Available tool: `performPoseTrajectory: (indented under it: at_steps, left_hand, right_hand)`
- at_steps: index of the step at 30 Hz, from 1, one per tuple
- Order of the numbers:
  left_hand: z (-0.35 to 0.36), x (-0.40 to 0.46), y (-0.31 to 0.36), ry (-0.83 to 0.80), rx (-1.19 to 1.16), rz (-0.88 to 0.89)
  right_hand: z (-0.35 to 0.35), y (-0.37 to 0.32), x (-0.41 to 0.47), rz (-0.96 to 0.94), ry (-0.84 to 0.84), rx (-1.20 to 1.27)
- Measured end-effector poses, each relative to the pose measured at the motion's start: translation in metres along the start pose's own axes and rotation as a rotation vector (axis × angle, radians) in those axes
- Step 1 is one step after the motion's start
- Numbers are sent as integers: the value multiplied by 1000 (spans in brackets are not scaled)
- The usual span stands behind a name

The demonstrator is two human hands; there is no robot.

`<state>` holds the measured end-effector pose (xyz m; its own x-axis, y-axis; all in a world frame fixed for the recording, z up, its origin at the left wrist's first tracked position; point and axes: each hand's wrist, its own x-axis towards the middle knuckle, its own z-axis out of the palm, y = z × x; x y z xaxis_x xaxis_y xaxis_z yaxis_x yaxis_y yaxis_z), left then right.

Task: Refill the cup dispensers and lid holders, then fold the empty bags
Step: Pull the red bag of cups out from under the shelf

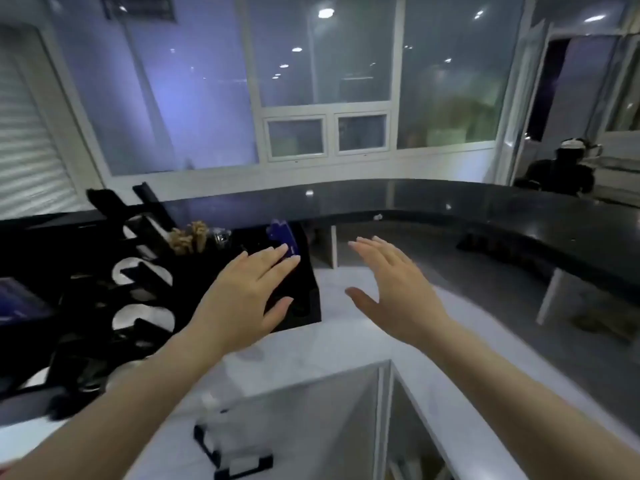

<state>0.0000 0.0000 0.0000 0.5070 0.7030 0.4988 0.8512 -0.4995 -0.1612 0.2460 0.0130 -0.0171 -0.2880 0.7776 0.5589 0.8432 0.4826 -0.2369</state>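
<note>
A black cup and lid organiser [131,306] stands on the left of the white counter, with white lids [142,317] showing in its round slots. Its right end is a black box section [304,292] with a blue packet [282,233] sticking out of the top. My left hand [242,296] hovers over that box section, fingers straight and spread, holding nothing. My right hand [394,285] is raised over the white counter [346,341] to the right of the box, fingers straight, palm turned left, also holding nothing. No bag is in view.
A raised dark curved bar top [450,209] runs behind the white counter. Brown stirrers or napkins [190,237] sit in the organiser's back. A small black stand [235,455] is near the front edge. A person in dark clothes [561,168] is at the far right.
</note>
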Motion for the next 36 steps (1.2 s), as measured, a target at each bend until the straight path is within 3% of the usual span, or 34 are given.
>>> performPoseTrajectory:
  at_steps: [9,21,28,36]
  left_hand:
    - [-29,-108,-74,49,34,-184]
    - [-86,-328,-213,74,-24,-385]
    - [-73,-450,-259,-27,-93,-518]
    - [-27,-517,-276,-276,-77,-578]
  right_hand:
    - [53,-120,25,-200,-61,121]
    - [172,-364,20,-408,-148,373]
    - [267,-465,-11,-478,-333,493]
    - [368,-499,-31,-504,-610,510]
